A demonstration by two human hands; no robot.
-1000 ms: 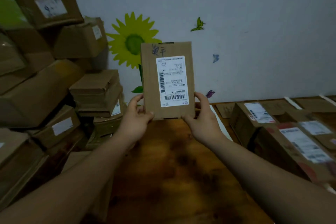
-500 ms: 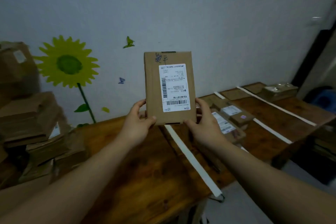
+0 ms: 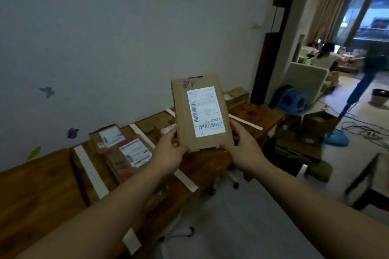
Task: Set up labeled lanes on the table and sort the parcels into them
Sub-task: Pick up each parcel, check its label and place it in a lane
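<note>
Two grips: my left hand (image 3: pixel 168 153) and right hand (image 3: pixel 245 151) pinch the parcel (image 3: pixel 183 130) by its lower corners, upright above the table (image 3: pixel 42 185). I should read its label (image 3: pixel 207 109), then lay it flat between the matching tapes (image 3: pixel 90 170).

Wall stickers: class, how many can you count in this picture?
3: a blue butterfly upper left, a purple butterfly below it, a green leaf lowest. The held parcel may hide more.
</note>
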